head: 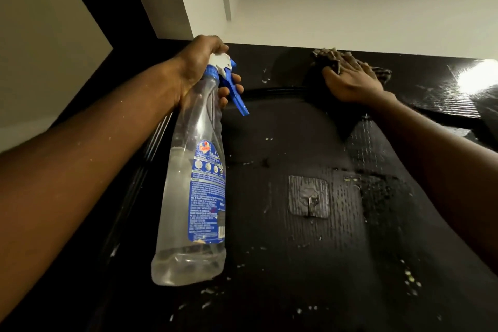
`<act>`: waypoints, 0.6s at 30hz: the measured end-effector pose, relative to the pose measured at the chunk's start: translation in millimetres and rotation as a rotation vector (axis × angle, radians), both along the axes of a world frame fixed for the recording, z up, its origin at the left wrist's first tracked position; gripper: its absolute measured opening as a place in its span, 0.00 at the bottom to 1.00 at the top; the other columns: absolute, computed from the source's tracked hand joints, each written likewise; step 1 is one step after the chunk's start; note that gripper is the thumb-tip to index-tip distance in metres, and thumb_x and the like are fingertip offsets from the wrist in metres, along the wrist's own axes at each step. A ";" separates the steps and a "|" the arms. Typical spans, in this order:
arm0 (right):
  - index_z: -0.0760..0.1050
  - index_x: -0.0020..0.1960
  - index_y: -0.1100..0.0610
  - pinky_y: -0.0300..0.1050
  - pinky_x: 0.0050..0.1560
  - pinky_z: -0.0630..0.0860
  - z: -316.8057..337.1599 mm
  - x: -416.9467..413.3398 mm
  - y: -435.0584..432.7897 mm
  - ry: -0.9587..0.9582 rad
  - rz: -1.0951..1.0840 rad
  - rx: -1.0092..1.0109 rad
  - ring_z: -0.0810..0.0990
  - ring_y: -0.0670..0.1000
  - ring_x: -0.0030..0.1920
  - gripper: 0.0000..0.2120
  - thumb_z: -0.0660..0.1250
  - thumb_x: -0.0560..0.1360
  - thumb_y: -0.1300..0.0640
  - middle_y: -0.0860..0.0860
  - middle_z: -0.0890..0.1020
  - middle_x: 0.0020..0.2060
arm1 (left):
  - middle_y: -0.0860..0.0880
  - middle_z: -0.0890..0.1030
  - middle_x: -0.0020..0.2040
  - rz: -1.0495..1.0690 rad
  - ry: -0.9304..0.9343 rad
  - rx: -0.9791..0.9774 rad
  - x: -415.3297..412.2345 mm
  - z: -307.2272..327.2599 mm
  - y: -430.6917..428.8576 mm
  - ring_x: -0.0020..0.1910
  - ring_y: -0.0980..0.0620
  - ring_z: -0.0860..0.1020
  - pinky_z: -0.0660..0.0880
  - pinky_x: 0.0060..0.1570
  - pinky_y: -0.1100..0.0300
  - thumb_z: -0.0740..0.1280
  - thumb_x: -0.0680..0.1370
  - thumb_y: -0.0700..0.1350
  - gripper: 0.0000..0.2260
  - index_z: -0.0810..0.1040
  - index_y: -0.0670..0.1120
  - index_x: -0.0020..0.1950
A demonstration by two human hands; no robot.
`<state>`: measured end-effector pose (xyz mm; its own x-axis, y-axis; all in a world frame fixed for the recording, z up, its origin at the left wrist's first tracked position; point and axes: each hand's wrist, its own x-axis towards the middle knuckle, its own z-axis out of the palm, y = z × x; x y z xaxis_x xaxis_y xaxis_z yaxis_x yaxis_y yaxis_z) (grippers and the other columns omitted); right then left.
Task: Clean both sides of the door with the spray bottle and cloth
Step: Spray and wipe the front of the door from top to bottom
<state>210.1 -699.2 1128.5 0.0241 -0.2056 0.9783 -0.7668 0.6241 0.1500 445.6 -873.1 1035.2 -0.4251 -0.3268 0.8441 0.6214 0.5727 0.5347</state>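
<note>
A dark, wood-grained door fills the lower view, wet in streaks and flecked with pale specks. My left hand grips the neck of a clear spray bottle with a blue trigger and a blue label, fingers curled round the trigger. The bottle hangs in front of the door's left side. My right hand lies flat with straight fingers on a dark cloth, pressing it against the door near its top edge.
A clear adhesive hook is stuck on the door's middle panel. White wall and ceiling rise above the door's top. The dark door frame runs up at the left. A bright light glare sits at the door's upper right.
</note>
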 end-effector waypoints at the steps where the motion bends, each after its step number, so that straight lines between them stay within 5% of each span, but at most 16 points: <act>1: 0.43 0.83 0.47 0.55 0.80 0.39 5.1 2.7 -2.8 -0.037 0.004 -0.013 0.42 0.49 0.81 0.31 0.42 0.82 0.40 0.45 0.45 0.82 | 0.42 0.82 0.42 -0.005 -0.003 -0.006 2.8 1.1 -3.1 0.31 0.51 0.80 0.74 0.25 0.66 0.54 0.80 0.54 0.20 0.77 0.39 0.46; 7: 0.43 0.83 0.49 0.57 0.80 0.37 37.3 51.9 -53.6 -0.120 0.024 -0.059 0.40 0.50 0.81 0.30 0.42 0.84 0.41 0.47 0.43 0.82 | 0.43 0.79 0.39 0.005 -0.010 -0.064 18.3 12.0 -23.9 0.30 0.51 0.78 0.73 0.24 0.66 0.53 0.80 0.52 0.19 0.75 0.39 0.46; 15: 0.44 0.82 0.45 0.50 0.80 0.39 -10.1 85.4 -122.9 0.199 0.025 0.196 0.42 0.48 0.81 0.27 0.44 0.84 0.43 0.44 0.45 0.82 | 0.42 0.79 0.40 -0.049 0.028 -0.055 39.5 17.9 -59.2 0.24 0.52 0.78 0.72 0.22 0.68 0.54 0.81 0.53 0.19 0.74 0.38 0.48; 18: 0.43 0.82 0.44 0.50 0.80 0.40 -22.4 65.6 -98.0 0.144 0.029 0.153 0.42 0.48 0.81 0.27 0.45 0.85 0.44 0.44 0.46 0.82 | 0.42 0.81 0.38 -0.083 0.028 -0.055 45.9 16.3 -73.5 0.34 0.50 0.78 0.72 0.23 0.67 0.54 0.81 0.52 0.19 0.75 0.39 0.45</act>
